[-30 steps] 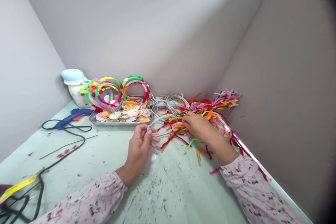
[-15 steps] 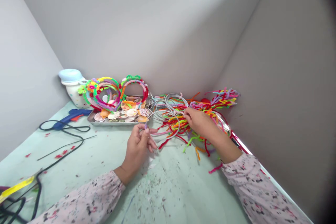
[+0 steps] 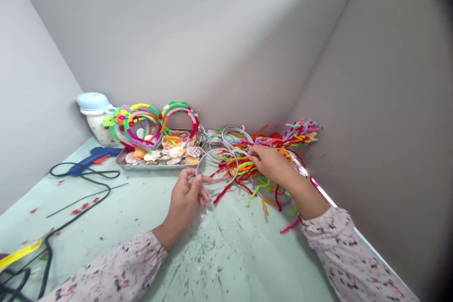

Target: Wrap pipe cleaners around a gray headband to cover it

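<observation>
My left hand pinches the end of a thin grey wire hoop, where a short purple piece of pipe cleaner shows between thumb and finger. The hoop stands up to the right of that hand, in front of a heap of coloured pipe cleaners. Over the heap, my right hand has its thumb and forefinger closed on a pale pinkish strand, which looks like a pipe cleaner; its far end is lost among the wires. More bare wire hoops lie behind.
A metal tray of seashells holds finished-looking pipe-cleaner headbands on top. Left of it are a blue glue gun with a dark cord and a white jar with a blue lid. Walls rise behind and at both sides.
The wire hoop has tilted slightly, and its purple-covered end now sits lower at my left fingertips. My right hand has barely moved, still pinching the pale strand. The view shifts a little.
</observation>
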### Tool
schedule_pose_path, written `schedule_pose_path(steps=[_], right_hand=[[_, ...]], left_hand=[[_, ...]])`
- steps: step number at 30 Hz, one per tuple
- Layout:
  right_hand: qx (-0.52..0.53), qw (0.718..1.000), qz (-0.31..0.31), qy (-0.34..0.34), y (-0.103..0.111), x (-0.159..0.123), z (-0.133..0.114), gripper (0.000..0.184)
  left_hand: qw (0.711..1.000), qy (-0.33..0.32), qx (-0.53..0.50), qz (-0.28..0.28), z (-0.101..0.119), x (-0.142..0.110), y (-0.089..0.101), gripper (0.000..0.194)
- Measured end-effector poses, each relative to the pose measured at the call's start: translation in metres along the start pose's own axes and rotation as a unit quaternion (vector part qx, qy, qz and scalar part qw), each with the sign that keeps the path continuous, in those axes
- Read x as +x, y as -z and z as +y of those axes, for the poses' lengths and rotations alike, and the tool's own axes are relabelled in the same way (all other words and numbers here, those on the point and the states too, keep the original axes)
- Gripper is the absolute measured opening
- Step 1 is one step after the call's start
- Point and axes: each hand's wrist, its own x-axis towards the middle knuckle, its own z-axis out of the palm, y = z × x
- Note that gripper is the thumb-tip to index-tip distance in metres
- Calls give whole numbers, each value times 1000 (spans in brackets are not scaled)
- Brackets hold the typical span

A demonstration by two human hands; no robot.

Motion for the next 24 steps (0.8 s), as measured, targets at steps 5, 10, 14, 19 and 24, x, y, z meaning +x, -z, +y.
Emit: schedule_pose_path(steps=[5,10,14,19,24], right_hand=[[-15,1000,19,6,5,0,1,13],[-18,998,50,-33,12,-2,0,15],[-6,994,89,-56,15,0,4,17],[-1,992,109,-63,17,3,7,18],[13,995,88,-47,17,2,9,15]], left_hand=[[1000,10,1,-16,0,-1,0,26],[999,22,-3,-27,-1,-1,1,29],[999,30,-13,-31,-2,0,2,28],[998,41,-13,-35,-1,1,1,27],[999,41,-13,-31,-3,0,1,27]])
